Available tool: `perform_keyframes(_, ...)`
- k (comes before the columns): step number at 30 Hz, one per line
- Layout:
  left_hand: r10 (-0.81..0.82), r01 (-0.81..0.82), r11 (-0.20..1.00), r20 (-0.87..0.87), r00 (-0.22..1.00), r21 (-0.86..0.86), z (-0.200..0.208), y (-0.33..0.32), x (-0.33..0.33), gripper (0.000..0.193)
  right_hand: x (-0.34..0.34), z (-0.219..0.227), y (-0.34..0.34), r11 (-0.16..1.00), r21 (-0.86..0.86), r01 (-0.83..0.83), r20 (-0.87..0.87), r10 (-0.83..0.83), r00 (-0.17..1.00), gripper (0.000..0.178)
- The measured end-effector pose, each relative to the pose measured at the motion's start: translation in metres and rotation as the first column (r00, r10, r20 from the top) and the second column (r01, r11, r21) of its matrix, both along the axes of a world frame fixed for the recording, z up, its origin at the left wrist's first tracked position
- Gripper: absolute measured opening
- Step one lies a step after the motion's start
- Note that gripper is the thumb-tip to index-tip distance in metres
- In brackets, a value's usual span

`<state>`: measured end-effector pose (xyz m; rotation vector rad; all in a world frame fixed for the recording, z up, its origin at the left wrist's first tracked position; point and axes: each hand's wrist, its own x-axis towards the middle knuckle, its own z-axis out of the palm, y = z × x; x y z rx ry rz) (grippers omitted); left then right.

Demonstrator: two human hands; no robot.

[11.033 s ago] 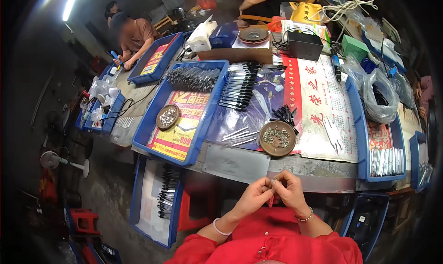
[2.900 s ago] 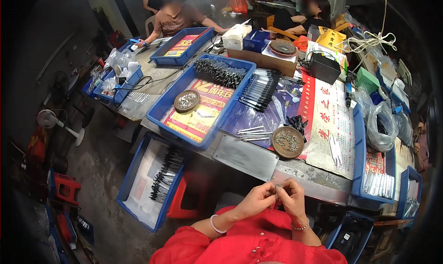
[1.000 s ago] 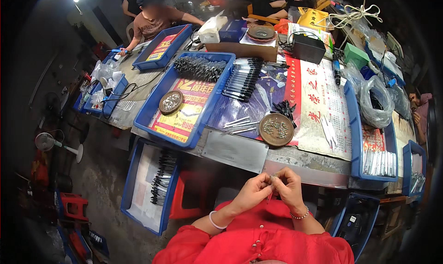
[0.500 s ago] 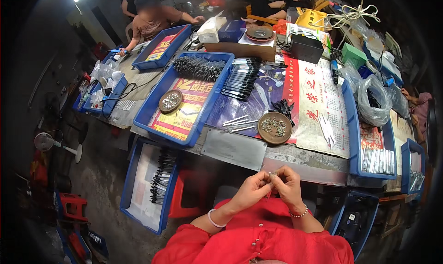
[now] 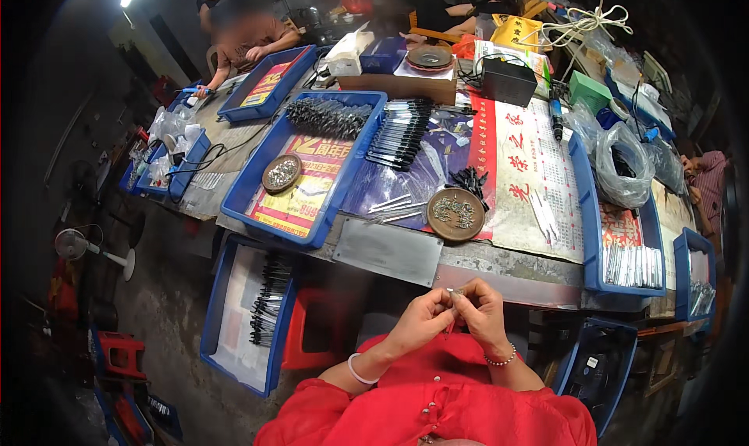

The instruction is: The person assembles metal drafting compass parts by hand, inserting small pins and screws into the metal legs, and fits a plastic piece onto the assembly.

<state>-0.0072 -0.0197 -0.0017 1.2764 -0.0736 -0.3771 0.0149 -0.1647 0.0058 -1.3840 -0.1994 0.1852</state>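
Note:
Beyond the table's near edge, in front of my red shirt, both hands meet at the fingertips. My left hand (image 5: 425, 319) is closed in a pinch, and my right hand (image 5: 482, 312) pinches right against it. A tiny light-coloured piece shows between the fingertips, too small to name. Nearest on the table is a round brown dish (image 5: 459, 237) with small metal parts (image 5: 456, 210) in it. Black pieces (image 5: 471, 181) lie just behind the dish. Slim silvery tubes (image 5: 395, 210) lie to its left, below a row of black-and-clear pens (image 5: 399, 134).
A large blue tray (image 5: 320, 235) left of centre holds dark pen parts and a small brown bowl (image 5: 269, 182). Another blue tray (image 5: 591, 263) with silvery tubes stands right. A lower tray (image 5: 273, 372) with pens sits beside a red stool (image 5: 306, 356). Other people sit farther off.
My hands keep the same pinching pose with almost no shift. The view has turned slightly. Across the table, a person's outstretched arm has drawn back.

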Motion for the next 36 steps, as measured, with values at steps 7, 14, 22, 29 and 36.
perform_keyframes(7, -0.007, 0.007, 1.0, -0.004, 1.0, -0.024, 0.001, -0.001, 0.002, 0.01, 0.001, 0.002, 0.0, 1.0, 0.023, -0.013, -0.047, 0.014, 0.999, 0.012)
perform_keyframes(14, 0.022, -0.022, 1.0, -0.022, 1.0, -0.012, -0.003, -0.002, 0.003, 0.011, 0.004, -0.001, -0.001, 1.0, -0.008, -0.026, -0.061, 0.026, 0.998, 0.012)
perform_keyframes(22, -0.022, 0.021, 1.0, -0.032, 0.999, -0.007, -0.003, 0.004, 0.005, 0.01, 0.007, -0.007, 0.001, 0.998, -0.053, -0.013, -0.013, 0.013, 1.0, 0.011)
perform_keyframes(29, -0.025, 0.024, 1.0, -0.038, 0.999, -0.016, -0.006, 0.006, 0.006, 0.008, 0.009, -0.005, 0.003, 0.999, -0.036, -0.025, -0.041, 0.023, 0.999, 0.011)
perform_keyframes(36, -0.015, 0.013, 0.999, -0.037, 0.999, -0.038, -0.007, 0.007, 0.003, 0.007, 0.006, -0.003, 0.005, 0.998, -0.049, -0.028, -0.036, 0.026, 0.999, 0.012)
